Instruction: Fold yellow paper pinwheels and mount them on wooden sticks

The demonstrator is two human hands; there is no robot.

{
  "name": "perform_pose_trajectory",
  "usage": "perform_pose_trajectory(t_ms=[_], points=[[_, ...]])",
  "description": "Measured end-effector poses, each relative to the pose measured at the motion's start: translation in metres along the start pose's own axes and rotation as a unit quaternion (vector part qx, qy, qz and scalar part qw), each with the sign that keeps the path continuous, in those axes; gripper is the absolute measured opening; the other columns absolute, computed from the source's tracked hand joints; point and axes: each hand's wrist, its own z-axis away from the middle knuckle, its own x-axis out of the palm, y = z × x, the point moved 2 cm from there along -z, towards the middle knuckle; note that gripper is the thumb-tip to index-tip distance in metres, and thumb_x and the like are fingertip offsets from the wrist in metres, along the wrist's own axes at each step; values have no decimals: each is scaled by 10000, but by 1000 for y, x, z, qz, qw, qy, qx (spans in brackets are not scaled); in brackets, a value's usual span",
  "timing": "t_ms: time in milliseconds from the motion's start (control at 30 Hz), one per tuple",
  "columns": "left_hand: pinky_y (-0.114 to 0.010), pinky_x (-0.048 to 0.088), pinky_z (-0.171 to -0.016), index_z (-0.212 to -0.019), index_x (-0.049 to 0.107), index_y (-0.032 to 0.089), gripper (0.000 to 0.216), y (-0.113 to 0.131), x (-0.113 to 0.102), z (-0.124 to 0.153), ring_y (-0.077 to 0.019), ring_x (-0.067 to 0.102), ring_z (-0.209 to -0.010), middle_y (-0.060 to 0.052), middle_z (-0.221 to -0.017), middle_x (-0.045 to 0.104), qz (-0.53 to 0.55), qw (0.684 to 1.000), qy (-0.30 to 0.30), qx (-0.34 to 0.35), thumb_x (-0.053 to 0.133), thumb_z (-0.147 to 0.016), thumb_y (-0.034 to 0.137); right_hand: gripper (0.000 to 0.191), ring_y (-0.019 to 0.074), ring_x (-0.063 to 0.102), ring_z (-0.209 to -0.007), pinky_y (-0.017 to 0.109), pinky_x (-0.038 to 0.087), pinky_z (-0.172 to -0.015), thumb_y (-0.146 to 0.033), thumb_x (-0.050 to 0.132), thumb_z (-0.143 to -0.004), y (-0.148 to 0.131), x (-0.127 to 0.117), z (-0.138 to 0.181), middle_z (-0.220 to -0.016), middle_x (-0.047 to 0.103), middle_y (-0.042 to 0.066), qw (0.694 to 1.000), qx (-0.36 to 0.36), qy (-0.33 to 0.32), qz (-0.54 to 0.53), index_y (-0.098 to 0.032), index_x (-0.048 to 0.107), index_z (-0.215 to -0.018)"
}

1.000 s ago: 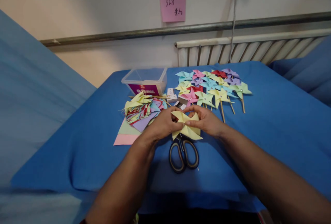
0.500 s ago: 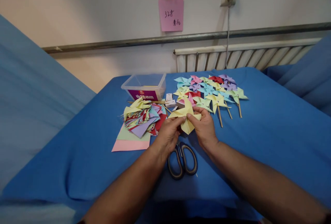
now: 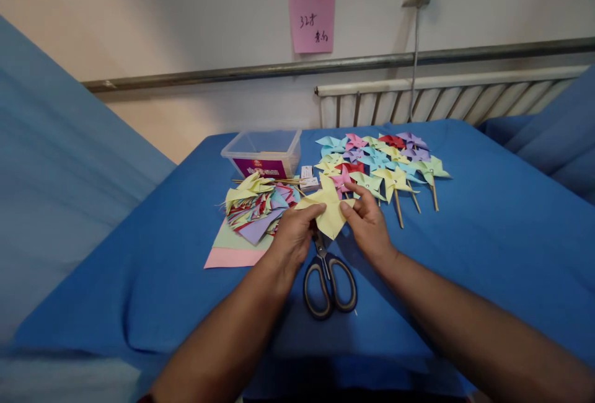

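Note:
A pale yellow paper pinwheel (image 3: 331,212) is held up above the table, with no stick visible on it. My left hand (image 3: 296,232) pinches it from the left, thumb on top near the centre. On the other side my right hand (image 3: 370,224) grips its right blade between thumb and fingers; the index finger is stretched out. Beneath the hands lie scissors (image 3: 331,270) with dark handles toward me, their tips hidden behind the pinwheel. Left of my left hand is a heap of coloured paper pieces (image 3: 258,220), resting partly on larger pink and green sheets (image 3: 235,256).
Rows of finished pinwheels (image 3: 372,164), some with sticks showing, lie at the back right. A clear plastic box (image 3: 292,154) with a purple label stands at the back left. Small white boxes (image 3: 308,177) and thin sticks (image 3: 242,181) lie near it. Blue cloth (image 3: 469,242) covers the table.
My right thumb has moved from the pinwheel's centre out to its right side. Both hands have shifted slightly left with the pinwheel, and more of the scissors shows. The view has shifted slightly.

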Motion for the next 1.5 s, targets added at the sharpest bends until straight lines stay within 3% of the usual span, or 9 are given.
perform_pose_trajectory(t_ms=[100, 200, 367, 600, 833, 1100, 1500], points=[[-301, 556, -767, -920, 720, 124, 314, 9, -6, -5, -209, 702, -802, -86, -933, 763, 32, 999, -5, 1, 776, -611, 147, 412, 178, 591, -743, 339, 502, -726, -419, 555, -915, -6, -2, 3, -848, 625, 2, 999, -42, -17, -8, -308, 548, -1312], [-287, 551, -743, -880, 709, 154, 263, 16, -11, -8, -207, 694, -836, -69, -944, 759, 29, 1000, 8, 0, 757, -622, 153, 252, 189, 616, -824, 360, 502, -784, -301, 536, -917, -12, 0, 7, -978, 639, 34, 991, -106, -75, 36, -293, 644, -1145], [-299, 540, -760, -872, 715, 169, 253, 16, -10, -6, -218, 686, -881, -54, -922, 757, 25, 1000, -10, 9, 763, -623, 169, 227, 194, 599, -829, 362, 497, -778, -183, 581, -849, -21, 0, 9, -940, 618, 26, 969, -185, -111, 122, -288, 664, -1032], [-292, 528, -763, -867, 724, 165, 242, 14, -9, -4, -212, 684, -859, -51, -907, 755, 2, 1000, -24, 12, 763, -629, 188, 64, 188, 597, -786, 339, 492, -725, -308, 636, -868, -21, -2, 7, -822, 609, 16, 981, -144, -97, 87, -261, 671, -892], [-285, 517, -701, -850, 728, 156, 261, 9, -6, 0, -193, 668, -739, -51, -809, 744, -23, 1000, -20, -4, 792, -599, 189, 179, 146, 532, -666, 289, 431, -624, -381, 672, -829, -9, -1, 3, -776, 614, 2, 998, -45, -38, 11, -221, 616, -771], [-283, 516, -693, -881, 723, 136, 323, 3, -4, 0, -179, 671, -721, -67, -847, 748, -32, 999, -8, -6, 817, -578, 197, 250, 156, 558, -722, 293, 444, -664, -441, 664, -814, -1, -2, 0, -887, 642, 40, 999, -34, 11, 29, -206, 604, -751], [-280, 519, -679, -858, 732, 142, 286, 0, -2, 2, -167, 652, -686, -56, -818, 742, -38, 999, 1, -20, 815, -585, 163, 197, 150, 546, -664, 290, 428, -636, -374, 636, -807, -1, -3, -2, -827, 661, 32, 993, -23, 47, 103, -209, 597, -708]])
